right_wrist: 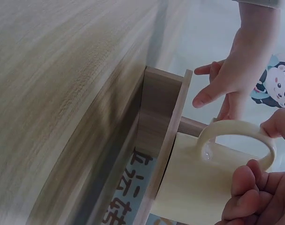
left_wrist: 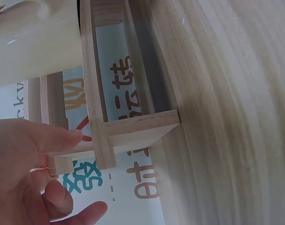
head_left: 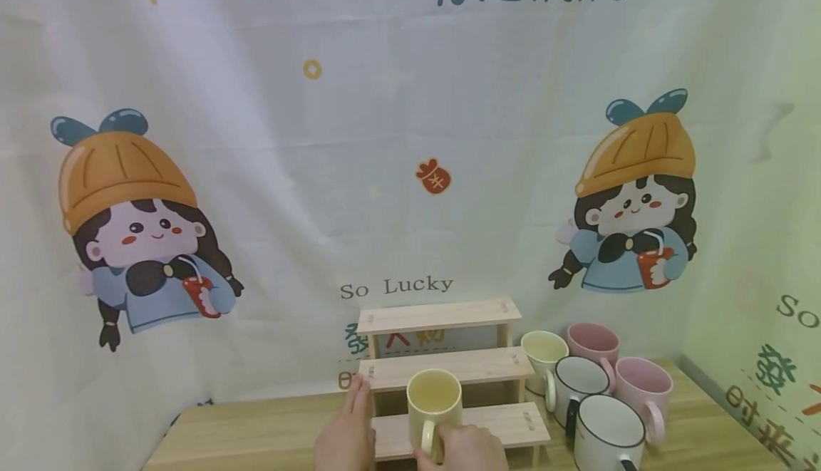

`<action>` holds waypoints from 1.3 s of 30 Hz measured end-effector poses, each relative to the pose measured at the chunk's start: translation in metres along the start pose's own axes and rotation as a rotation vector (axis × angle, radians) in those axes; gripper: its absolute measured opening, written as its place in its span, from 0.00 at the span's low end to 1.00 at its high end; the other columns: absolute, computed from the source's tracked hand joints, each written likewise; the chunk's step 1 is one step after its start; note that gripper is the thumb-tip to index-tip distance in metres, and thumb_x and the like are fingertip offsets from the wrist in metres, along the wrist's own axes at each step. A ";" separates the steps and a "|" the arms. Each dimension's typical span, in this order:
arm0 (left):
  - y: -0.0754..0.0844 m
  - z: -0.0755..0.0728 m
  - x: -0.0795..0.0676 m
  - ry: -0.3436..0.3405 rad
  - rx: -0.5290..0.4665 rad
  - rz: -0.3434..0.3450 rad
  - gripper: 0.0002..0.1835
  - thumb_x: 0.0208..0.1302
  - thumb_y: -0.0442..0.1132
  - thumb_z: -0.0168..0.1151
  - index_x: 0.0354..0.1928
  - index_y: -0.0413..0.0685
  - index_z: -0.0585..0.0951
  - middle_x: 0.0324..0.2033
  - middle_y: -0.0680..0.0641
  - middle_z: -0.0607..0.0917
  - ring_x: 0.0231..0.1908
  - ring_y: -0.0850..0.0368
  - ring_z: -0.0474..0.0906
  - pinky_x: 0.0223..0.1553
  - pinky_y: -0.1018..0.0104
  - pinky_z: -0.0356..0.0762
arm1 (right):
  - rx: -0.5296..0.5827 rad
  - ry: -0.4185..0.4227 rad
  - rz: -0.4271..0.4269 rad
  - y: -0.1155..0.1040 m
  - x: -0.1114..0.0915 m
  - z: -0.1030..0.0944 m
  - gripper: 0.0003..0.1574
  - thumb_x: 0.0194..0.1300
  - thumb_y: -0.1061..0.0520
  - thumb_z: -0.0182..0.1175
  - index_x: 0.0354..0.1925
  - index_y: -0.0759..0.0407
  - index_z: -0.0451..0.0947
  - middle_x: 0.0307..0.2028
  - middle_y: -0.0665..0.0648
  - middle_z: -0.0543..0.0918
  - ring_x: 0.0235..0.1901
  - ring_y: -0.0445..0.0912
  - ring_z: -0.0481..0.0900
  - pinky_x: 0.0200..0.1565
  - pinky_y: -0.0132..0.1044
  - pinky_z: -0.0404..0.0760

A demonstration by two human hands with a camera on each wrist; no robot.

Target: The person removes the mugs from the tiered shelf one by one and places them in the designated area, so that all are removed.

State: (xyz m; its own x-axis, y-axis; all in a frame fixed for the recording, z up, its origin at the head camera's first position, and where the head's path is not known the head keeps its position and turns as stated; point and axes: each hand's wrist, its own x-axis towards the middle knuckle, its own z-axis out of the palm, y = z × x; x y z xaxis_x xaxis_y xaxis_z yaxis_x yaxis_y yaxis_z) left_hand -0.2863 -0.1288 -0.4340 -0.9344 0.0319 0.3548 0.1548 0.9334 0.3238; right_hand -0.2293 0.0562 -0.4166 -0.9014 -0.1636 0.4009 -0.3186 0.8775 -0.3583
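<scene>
A pale yellow mug (head_left: pixel 435 403) stands upright at the lowest step of a three-tier wooden shelf (head_left: pixel 442 368). My right hand (head_left: pixel 465 448) holds this mug by its handle, which faces me; in the right wrist view, the fingers and thumb (right_wrist: pixel 278 123) are at the handle (right_wrist: pixel 236 126). The mug's base meets the lowest plank (right_wrist: pixel 173 133) in that view. At the shelf's left end is my left hand (head_left: pixel 346 425), its fingers pointing up in the head view. The left wrist view shows its thumb (left_wrist: pixel 62 138) by the plank ends, fingers loosely bent and holding nothing.
Right of the shelf several mugs stand close together: a yellow one (head_left: pixel 544 353), pink ones (head_left: pixel 641 385) and white ones with dark rims (head_left: pixel 606 432). The wooden table (head_left: pixel 256 428) ends at a printed cloth backdrop (head_left: pixel 288 207) behind the shelf.
</scene>
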 end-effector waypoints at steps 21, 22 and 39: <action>0.003 -0.006 -0.003 0.020 -0.008 0.006 0.38 0.52 0.34 0.68 0.67 0.47 0.66 0.70 0.46 0.65 0.15 0.58 0.68 0.13 0.66 0.65 | -0.111 0.204 0.013 0.020 0.006 -0.007 0.23 0.59 0.41 0.61 0.17 0.52 0.69 0.12 0.47 0.69 0.11 0.43 0.68 0.13 0.34 0.60; 0.003 -0.006 -0.003 0.017 -0.012 0.002 0.38 0.52 0.34 0.67 0.67 0.48 0.66 0.70 0.47 0.65 0.15 0.58 0.67 0.13 0.66 0.65 | -0.126 0.211 0.008 0.020 0.006 -0.007 0.24 0.59 0.41 0.61 0.17 0.53 0.69 0.12 0.47 0.69 0.11 0.43 0.68 0.12 0.34 0.60; 0.006 -0.007 -0.003 0.028 -0.007 -0.012 0.37 0.52 0.34 0.68 0.67 0.48 0.67 0.69 0.48 0.66 0.15 0.57 0.69 0.13 0.65 0.66 | -0.165 0.405 -0.121 0.036 -0.002 0.003 0.20 0.55 0.48 0.64 0.18 0.52 0.66 0.10 0.48 0.68 0.10 0.45 0.70 0.12 0.34 0.61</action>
State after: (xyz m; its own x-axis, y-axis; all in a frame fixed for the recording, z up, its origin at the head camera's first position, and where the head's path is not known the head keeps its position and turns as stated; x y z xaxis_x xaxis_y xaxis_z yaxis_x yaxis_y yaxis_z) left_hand -0.2804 -0.1261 -0.4275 -0.9268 0.0110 0.3755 0.1463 0.9311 0.3340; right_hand -0.2399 0.0869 -0.4325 -0.6626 -0.1084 0.7411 -0.3339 0.9285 -0.1627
